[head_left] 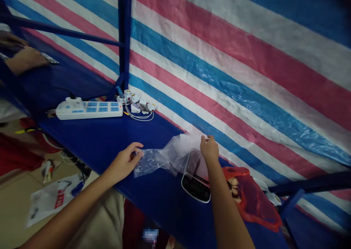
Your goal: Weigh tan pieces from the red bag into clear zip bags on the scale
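The left hand [124, 163] pinches the left end of a clear bag [149, 161]; the right hand [210, 149] pinches its far right end. The bag is by the scale [196, 188] on the blue table [164, 197]. Holding it out seems the step; next needs gentle fingers.

Clear bag [152, 160] between left hand [126, 162] and right hand [210, 149], near a scale [195, 187]

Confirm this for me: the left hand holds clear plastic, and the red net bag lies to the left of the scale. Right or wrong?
Wrong on the side: in the head view, the red net bag lies to the right of the scale. The left hand does hold clear plastic.
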A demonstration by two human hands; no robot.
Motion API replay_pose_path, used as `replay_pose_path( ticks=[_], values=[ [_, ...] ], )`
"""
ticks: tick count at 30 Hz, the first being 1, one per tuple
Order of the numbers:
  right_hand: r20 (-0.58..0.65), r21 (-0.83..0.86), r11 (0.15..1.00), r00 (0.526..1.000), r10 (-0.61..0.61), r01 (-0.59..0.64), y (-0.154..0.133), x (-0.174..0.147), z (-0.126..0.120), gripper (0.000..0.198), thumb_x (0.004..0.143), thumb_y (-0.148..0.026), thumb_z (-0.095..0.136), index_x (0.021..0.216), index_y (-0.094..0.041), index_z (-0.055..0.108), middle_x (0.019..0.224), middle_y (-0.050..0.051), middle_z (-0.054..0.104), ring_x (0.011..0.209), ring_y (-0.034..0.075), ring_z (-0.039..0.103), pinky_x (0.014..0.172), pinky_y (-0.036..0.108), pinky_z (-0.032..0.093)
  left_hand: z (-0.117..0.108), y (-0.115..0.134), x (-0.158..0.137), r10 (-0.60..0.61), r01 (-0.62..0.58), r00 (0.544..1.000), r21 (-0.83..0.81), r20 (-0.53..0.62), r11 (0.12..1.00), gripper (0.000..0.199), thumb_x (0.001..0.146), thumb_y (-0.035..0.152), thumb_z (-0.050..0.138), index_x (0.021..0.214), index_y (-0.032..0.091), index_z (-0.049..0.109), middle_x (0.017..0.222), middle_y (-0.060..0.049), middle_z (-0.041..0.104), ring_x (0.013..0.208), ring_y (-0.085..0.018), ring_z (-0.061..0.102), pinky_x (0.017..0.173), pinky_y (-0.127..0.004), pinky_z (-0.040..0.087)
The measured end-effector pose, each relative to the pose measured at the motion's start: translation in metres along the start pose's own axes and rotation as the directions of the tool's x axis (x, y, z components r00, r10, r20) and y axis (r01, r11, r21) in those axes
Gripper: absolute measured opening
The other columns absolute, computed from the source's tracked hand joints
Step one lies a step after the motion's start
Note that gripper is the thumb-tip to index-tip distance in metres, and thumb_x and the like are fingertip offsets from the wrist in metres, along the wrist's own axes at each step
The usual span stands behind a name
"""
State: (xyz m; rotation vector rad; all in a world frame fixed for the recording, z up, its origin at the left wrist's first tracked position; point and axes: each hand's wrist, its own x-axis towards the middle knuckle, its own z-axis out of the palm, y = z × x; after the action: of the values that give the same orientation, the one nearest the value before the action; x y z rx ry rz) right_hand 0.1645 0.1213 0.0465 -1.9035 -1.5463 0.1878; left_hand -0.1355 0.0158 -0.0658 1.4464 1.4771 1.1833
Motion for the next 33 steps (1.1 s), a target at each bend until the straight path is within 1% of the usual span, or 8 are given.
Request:
replay_pose_path(
  ticks=[3,5,8,13,20,24,28,33],
  values=[
    [-0.019,0.034,0.994,0.995,-0.101,0.102,-0.020,-0.040,-0.002,0.042,0.095,-0.044,0.044,0.119,-0.013,0.059,0.116,0.018,0.068,0.101,0.027,0.066,0.089,0.039,0.048,-0.005,0.001,-0.008,0.011,-0.009,1.000,-0.072,0.017,0.997,0.041,0.089,0.054,0.056,0.114,0.022,0.054,0.092,-0.003,0.066,0.067,-0.016,0.063,0.065,-0.029,0.052],
    [0.186,0.170,0.973,0.965,-0.186,0.155,-0.026,-0.079,0.001,0.040,0.096,-0.050,0.044,0.113,-0.018,0.062,0.096,0.009,0.072,0.083,0.022,0.069,0.075,0.032,0.050,-0.009,0.003,-0.012,0.015,-0.012,1.000,-0.170,0.014,0.985,0.040,0.089,0.053,0.058,0.113,0.022,0.054,0.094,-0.004,0.067,0.071,-0.016,0.063,0.067,-0.028,0.053],
    [0.415,0.331,0.941,0.883,-0.217,0.075,-0.029,-0.129,0.017,0.042,0.094,-0.051,0.052,0.118,-0.017,0.060,0.093,0.008,0.073,0.076,0.020,0.069,0.069,0.030,0.048,-0.016,0.002,-0.017,0.041,-0.027,0.998,-0.238,0.057,0.971,0.036,0.090,0.048,0.060,0.114,0.022,0.055,0.096,-0.005,0.068,0.073,-0.015,0.062,0.069,-0.027,0.053],
    [0.510,0.291,0.957,0.844,-0.166,0.012,-0.024,-0.168,0.057,0.030,0.093,-0.042,0.054,0.107,-0.017,0.064,0.082,0.006,0.074,0.077,0.022,0.070,0.070,0.031,0.047,-0.029,0.001,-0.025,0.034,-0.030,0.998,-0.070,0.057,0.997,0.037,0.091,0.046,0.056,0.119,0.023,0.055,0.095,-0.004,0.070,0.068,-0.015,0.062,0.066,-0.026,0.052],
    [0.427,0.129,0.981,0.885,-0.187,0.145,-0.008,-0.182,0.053,0.029,0.095,-0.036,0.053,0.114,-0.017,0.063,0.078,0.005,0.071,0.071,0.024,0.069,0.065,0.032,0.046,-0.031,-0.004,-0.027,0.157,-0.160,0.987,0.238,0.033,0.958,0.042,0.094,0.041,0.046,0.130,0.022,0.056,0.120,-0.010,0.070,0.104,-0.024,0.068,0.097,-0.039,0.051],
    [0.244,0.013,0.959,0.929,-0.277,0.282,-0.033,-0.198,0.041,0.035,0.101,-0.031,0.040,0.120,-0.012,0.062,0.100,0.016,0.072,0.096,0.031,0.069,0.086,0.044,0.051,-0.029,-0.011,-0.030,0.226,-0.244,0.970,0.286,0.093,0.927,0.042,0.098,0.039,0.042,0.133,0.021,0.056,0.131,-0.012,0.065,0.121,-0.026,0.062,0.107,-0.041,0.046],
    [0.252,0.134,0.817,0.778,-0.575,0.560,-0.086,-0.222,0.070,0.056,0.099,-0.042,0.046,0.139,-0.004,0.053,0.142,0.024,0.054,0.141,0.037,0.041,0.113,0.054,0.037,-0.040,-0.022,-0.039,0.245,-0.299,0.949,0.316,0.199,0.901,0.047,0.097,0.040,0.046,0.141,0.025,0.050,0.141,-0.010,0.059,0.126,-0.027,0.057,0.108,-0.042,0.044],
    [0.367,0.195,0.855,0.772,-0.518,0.481,-0.109,-0.238,0.132,0.076,0.100,-0.052,0.040,0.151,0.005,0.036,0.156,0.027,0.035,0.150,0.037,0.026,0.119,0.056,0.029,-0.056,-0.035,-0.047,0.276,-0.321,0.946,0.610,0.170,0.724,0.048,0.094,0.038,0.047,0.142,0.031,0.052,0.150,-0.008,0.052,0.133,-0.032,0.049,0.108,-0.050,0.038]
  ],
)
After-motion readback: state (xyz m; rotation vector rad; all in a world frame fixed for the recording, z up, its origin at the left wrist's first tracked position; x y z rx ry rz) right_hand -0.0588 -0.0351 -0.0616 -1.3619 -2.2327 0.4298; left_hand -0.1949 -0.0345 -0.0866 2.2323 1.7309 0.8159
